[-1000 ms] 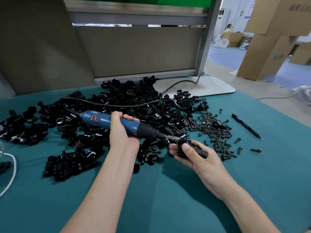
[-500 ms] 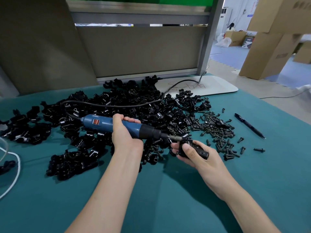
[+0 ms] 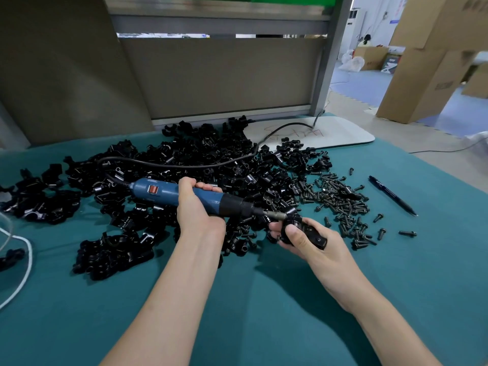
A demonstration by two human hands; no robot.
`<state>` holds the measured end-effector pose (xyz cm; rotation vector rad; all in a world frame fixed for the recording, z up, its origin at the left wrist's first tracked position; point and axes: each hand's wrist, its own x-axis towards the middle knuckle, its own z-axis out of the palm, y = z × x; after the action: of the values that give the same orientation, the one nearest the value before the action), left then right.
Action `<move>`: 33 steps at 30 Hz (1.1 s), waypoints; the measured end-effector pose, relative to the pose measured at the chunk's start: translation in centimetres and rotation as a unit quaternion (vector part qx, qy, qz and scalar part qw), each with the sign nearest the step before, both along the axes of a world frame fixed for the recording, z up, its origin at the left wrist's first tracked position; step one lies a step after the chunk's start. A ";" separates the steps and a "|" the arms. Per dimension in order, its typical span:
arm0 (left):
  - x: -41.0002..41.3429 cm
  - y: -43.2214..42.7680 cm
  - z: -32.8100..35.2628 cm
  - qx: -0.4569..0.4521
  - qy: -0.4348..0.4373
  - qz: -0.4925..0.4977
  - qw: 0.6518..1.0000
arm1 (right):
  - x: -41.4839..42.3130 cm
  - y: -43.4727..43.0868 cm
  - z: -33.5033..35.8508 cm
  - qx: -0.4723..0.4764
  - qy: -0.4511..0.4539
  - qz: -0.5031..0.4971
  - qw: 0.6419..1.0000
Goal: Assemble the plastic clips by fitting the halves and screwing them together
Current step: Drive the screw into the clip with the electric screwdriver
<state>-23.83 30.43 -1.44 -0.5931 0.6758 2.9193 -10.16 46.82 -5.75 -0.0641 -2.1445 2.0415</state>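
My left hand [image 3: 198,212] grips a blue electric screwdriver [image 3: 169,192] lying nearly level, its bit pointing right. The bit tip meets a black plastic clip [image 3: 307,229] that my right hand [image 3: 314,247] holds just above the green table, thumb on top. A large heap of black clip halves [image 3: 211,165] spreads behind both hands. A pile of black screws [image 3: 340,199] lies to the right of the heap.
The screwdriver's black cord [image 3: 184,165] loops over the heap toward a white board [image 3: 343,133] at the back. A black pen [image 3: 390,195] lies right of the screws. A white cable [image 3: 23,270] curves at the left edge. Cardboard boxes [image 3: 422,75] stand beyond the table.
Both hands, the screwdriver and the clip keep the same pose together. The view has shifted slightly; nothing was let go or picked up.
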 end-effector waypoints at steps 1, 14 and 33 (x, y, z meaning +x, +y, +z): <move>0.1 0.0 0.0 -0.001 -0.002 -0.001 1.000 | 0.0 0.0 0.0 0.007 0.000 -0.001 1.000; 0.0 0.0 1.1 -0.103 -0.051 -0.024 0.993 | 0.7 -0.4 0.8 0.132 0.055 -0.058 0.988; 0.2 1.4 2.7 -0.092 0.031 0.006 0.995 | 0.1 -0.1 2.4 -0.332 -0.024 -0.100 0.938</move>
<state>-23.64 31.86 1.22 -0.5258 0.9599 2.9169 -10.04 46.72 -3.30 -0.4029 -1.3041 2.5400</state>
